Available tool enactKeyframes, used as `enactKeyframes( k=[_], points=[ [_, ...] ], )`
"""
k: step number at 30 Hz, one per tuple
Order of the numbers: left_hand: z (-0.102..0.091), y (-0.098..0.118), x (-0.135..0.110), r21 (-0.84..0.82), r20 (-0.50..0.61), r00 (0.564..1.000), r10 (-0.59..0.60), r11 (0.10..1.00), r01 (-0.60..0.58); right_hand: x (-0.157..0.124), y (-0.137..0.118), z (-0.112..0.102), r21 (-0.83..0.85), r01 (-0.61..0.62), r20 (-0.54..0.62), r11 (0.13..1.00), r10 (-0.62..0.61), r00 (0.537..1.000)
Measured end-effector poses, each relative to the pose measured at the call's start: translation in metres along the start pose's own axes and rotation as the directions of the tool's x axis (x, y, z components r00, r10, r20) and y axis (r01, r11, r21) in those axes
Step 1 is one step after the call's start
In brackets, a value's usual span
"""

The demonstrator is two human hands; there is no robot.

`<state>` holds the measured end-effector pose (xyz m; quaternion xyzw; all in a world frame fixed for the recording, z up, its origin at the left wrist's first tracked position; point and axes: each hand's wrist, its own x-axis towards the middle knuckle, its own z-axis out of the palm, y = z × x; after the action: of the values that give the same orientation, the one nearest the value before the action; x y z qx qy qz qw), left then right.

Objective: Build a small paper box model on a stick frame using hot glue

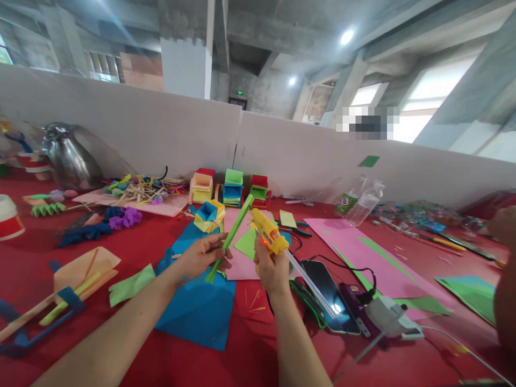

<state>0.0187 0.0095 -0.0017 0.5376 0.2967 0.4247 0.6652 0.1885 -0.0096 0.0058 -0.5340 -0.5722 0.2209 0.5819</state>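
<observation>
My left hand (205,252) is closed around a folded green paper strip (237,223), which slants up to the right. In my right hand (273,269) is a yellow hot glue gun (268,231), its red light lit and a clear glue stick (310,285) sticking out of the back. The gun's nozzle is close to the upper part of the strip; I cannot tell whether they touch. Below the hands lie a blue sheet (197,322) and a pink sheet (236,271). A blue and yellow folded paper box (208,215) stands just beyond my left hand.
Several coloured paper boxes (234,188) line the back by the white partition (161,123). To the right are a phone (330,301), a power strip with white plugs (387,317), cables and plastic bottles (365,204). A steel jug (72,161) stands left. Another person's arm (506,279) shows at the right edge.
</observation>
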Motion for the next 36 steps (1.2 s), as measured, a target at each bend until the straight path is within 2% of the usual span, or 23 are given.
enactKeyframes(
  k=[3, 10, 15, 25, 30, 36],
  points=[
    [-0.002, 0.001, 0.0, 0.006, -0.014, 1.0, 0.005, 1.0, -0.005, -0.001, -0.001, 0.0, -0.036, 0.02, -0.002, 0.999, -0.02, 1.0],
    [-0.002, 0.006, -0.001, -0.001, -0.044, 0.999, 0.017, 1.0, -0.017, -0.003, 0.002, 0.004, 0.014, 0.022, 0.047, 1.0, -0.023, 0.999],
    [-0.006, 0.005, 0.0, 0.009, -0.069, 0.997, 0.04, 0.999, -0.039, -0.004, -0.001, 0.004, -0.038, 0.06, 0.117, 0.997, -0.055, 0.992],
    [-0.006, 0.014, -0.002, -0.015, -0.108, 0.992, 0.059, 0.998, -0.061, -0.008, -0.005, 0.007, -0.089, 0.11, 0.142, 0.99, -0.097, 0.985],
    [-0.009, 0.015, -0.001, 0.01, -0.136, 0.987, 0.081, 0.997, -0.081, -0.009, -0.007, 0.006, -0.123, 0.172, 0.19, 0.977, -0.147, 0.971],
    [-0.012, 0.015, -0.001, 0.036, -0.133, 0.986, 0.103, 0.994, -0.099, -0.011, -0.006, 0.008, -0.103, 0.176, 0.253, 0.979, -0.146, 0.956]
  ],
)
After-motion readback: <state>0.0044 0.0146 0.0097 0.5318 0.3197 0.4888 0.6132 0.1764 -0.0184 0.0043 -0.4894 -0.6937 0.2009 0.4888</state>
